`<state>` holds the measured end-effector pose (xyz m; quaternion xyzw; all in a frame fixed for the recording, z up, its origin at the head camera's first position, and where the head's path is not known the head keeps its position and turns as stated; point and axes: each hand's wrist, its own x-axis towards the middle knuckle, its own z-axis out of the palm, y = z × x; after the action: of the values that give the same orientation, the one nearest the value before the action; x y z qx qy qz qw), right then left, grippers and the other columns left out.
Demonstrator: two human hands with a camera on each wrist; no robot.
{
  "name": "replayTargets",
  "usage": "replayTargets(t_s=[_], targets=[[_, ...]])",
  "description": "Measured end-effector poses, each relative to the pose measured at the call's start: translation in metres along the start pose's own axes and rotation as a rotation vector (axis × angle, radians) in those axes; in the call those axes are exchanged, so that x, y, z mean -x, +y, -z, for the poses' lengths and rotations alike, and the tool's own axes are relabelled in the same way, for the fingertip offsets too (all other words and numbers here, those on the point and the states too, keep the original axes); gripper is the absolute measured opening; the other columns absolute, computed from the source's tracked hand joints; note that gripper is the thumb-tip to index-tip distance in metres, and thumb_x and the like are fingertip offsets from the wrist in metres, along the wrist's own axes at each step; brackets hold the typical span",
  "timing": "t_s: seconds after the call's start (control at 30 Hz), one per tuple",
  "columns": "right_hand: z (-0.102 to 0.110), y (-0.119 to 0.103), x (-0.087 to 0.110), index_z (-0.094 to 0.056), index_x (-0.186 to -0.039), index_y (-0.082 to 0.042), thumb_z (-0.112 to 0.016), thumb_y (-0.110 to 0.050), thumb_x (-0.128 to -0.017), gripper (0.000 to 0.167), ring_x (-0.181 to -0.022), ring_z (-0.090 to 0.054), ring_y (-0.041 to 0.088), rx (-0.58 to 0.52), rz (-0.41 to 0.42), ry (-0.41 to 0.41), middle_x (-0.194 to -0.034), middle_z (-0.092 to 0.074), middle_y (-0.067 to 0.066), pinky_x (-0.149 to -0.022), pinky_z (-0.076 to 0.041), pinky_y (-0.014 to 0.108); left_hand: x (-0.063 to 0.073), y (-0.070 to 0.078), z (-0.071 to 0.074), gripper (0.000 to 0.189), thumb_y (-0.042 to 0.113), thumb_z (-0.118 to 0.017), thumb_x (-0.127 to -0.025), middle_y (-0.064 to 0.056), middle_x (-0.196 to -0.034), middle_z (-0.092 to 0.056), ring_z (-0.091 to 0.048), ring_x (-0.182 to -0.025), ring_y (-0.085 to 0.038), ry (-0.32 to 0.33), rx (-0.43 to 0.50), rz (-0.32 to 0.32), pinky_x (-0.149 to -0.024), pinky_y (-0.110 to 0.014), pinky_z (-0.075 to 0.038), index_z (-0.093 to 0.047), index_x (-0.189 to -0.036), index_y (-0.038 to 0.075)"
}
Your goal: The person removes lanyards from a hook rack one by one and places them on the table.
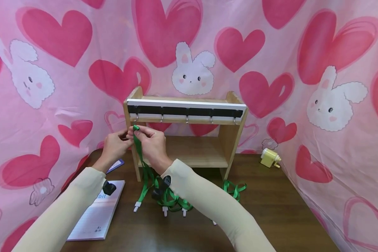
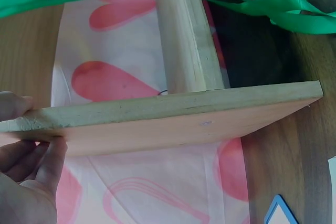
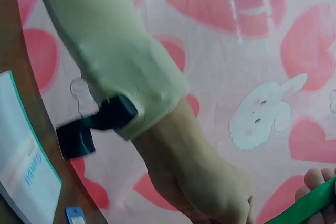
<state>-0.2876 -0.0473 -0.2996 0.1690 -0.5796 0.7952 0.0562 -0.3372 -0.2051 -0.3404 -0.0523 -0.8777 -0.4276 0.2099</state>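
My right hand (image 1: 152, 145) pinches the top loop of a green lanyard (image 1: 138, 146) just under the leftmost hook (image 1: 137, 118) of a small wooden rack (image 1: 196, 152). The lanyard's strap hangs down along the rack's left side to the table. With thumb and fingers on either side, my left hand (image 1: 113, 146) grips the front edge of the rack's left side panel (image 2: 157, 111). More green lanyards (image 1: 173, 203) with white clips lie tangled in front of the rack, partly hidden by my right forearm.
A white notebook (image 1: 96, 217) lies at the left on the brown table (image 1: 271, 210), with a blue-edged card (image 1: 116, 165) behind it. A yellow crank sharpener (image 1: 269, 157) stands at the back right. Pink heart-patterned cloth surrounds the table. More green lanyard (image 1: 234, 190) lies by the rack's right side.
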Motion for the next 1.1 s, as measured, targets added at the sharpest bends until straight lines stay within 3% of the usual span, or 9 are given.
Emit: replayTargets(t_s=[0.13,0.2,0.27,0.6,0.77,0.9,1.1], targets=[[0.004,0.000,0.012,-0.077,-0.113,-0.002,-0.064,-0.005,-0.097,0.021,-0.098,-0.078,0.025,-0.064,-0.051,-0.032,-0.113,-0.076,0.020,-0.089,-0.063,0.035,0.001,0.001,0.000,0.058,0.023,-0.072,-0.092,-0.024,-0.132,-0.067,-0.068,-0.107,-0.034,-0.008,0.003,0.019,-0.082,-0.031,-0.064,-0.055,-0.143,0.002],[0.006,0.001,0.019,-0.076,-0.113,0.000,-0.064,-0.004,-0.097,0.021,-0.097,-0.078,0.026,-0.094,-0.074,-0.053,-0.113,-0.076,0.023,-0.088,-0.063,0.037,0.001,0.002,0.000,0.060,0.025,-0.073,-0.092,-0.025,-0.133,-0.066,-0.068,-0.112,-0.038,-0.010,0.013,0.020,-0.089,-0.046,-0.063,-0.054,-0.144,0.001],[0.007,0.003,0.027,-0.075,-0.115,0.002,-0.064,-0.003,-0.097,0.022,-0.095,-0.078,0.025,-0.098,-0.093,-0.074,-0.112,-0.075,0.025,-0.088,-0.063,0.037,0.001,0.003,0.000,0.062,0.028,-0.074,-0.092,-0.026,-0.133,-0.066,-0.069,-0.114,-0.041,-0.017,0.030,0.020,-0.092,-0.051,-0.060,-0.054,-0.144,0.001],[0.016,0.027,0.082,-0.074,-0.116,0.003,-0.063,-0.004,-0.098,0.023,-0.098,-0.078,0.027,-0.071,-0.247,-0.201,-0.115,-0.074,0.025,-0.089,-0.062,0.036,0.003,-0.001,0.000,0.060,0.025,-0.073,-0.094,-0.026,-0.135,-0.064,-0.068,-0.115,-0.046,-0.042,0.060,-0.024,-0.087,-0.053,-0.060,-0.053,-0.146,0.004],[0.021,0.048,0.097,-0.072,-0.116,0.009,-0.062,-0.001,-0.097,0.023,-0.102,-0.075,0.038,-0.072,-0.232,-0.225,-0.114,-0.073,0.030,-0.090,-0.062,0.040,0.003,-0.002,0.000,0.059,0.024,-0.073,-0.094,-0.026,-0.135,-0.065,-0.068,-0.115,-0.045,-0.035,0.059,-0.031,-0.088,-0.053,-0.059,-0.054,-0.145,0.003],[0.024,0.066,0.099,-0.069,-0.116,0.013,-0.061,0.002,-0.096,0.024,-0.102,-0.073,0.044,-0.081,-0.217,-0.202,-0.114,-0.070,0.035,-0.090,-0.062,0.040,0.003,-0.002,0.000,0.059,0.024,-0.073,-0.093,-0.026,-0.135,-0.065,-0.069,-0.115,-0.045,-0.026,0.058,-0.034,-0.088,-0.053,-0.059,-0.054,-0.145,0.003],[0.036,0.096,0.087,-0.074,-0.112,0.006,-0.063,0.000,-0.096,0.021,-0.094,-0.078,0.031,-0.021,-0.200,-0.069,-0.109,-0.076,0.026,-0.087,-0.064,0.038,0.004,-0.001,-0.001,0.061,0.028,-0.072,-0.094,-0.026,-0.135,-0.064,-0.068,-0.115,-0.045,-0.035,0.063,-0.030,-0.088,-0.052,-0.059,-0.053,-0.146,0.003]])
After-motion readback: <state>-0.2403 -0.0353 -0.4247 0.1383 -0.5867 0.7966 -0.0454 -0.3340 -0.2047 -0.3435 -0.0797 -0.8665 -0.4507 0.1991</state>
